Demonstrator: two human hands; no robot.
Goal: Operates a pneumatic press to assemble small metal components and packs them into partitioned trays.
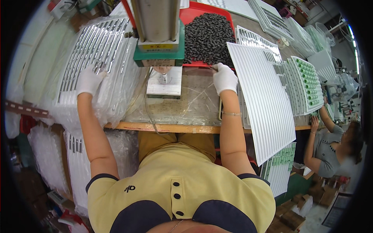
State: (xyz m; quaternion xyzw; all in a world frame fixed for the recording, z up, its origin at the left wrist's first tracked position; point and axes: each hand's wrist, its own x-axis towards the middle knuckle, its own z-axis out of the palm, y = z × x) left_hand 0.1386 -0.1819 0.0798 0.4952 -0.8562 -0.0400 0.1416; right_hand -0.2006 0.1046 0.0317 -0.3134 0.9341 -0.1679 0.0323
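So the silver tubes (pixel 93 42) are lying under and just past the left hand (pixel 90 80), long axes running front to back, and that hand is sitting nearest. The right hand (pixel 224 79) is resting by the red tray (pixel 188 16) of black pieces (pixel 210 37). I'm not managing to tell if either's grasping anything. A press (pixel 159 60) is standing between them on a scuffed workbench (pixel 200 103), a co-worker (pixel 328 155) working off right.

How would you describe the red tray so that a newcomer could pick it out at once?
Start at the tall press with green sides, top centre. Just right of it, beyond the gloved right hand, lies the red tray. Its colour and its heap of small dark pieces set it apart from the white ribbed sheet nearby.
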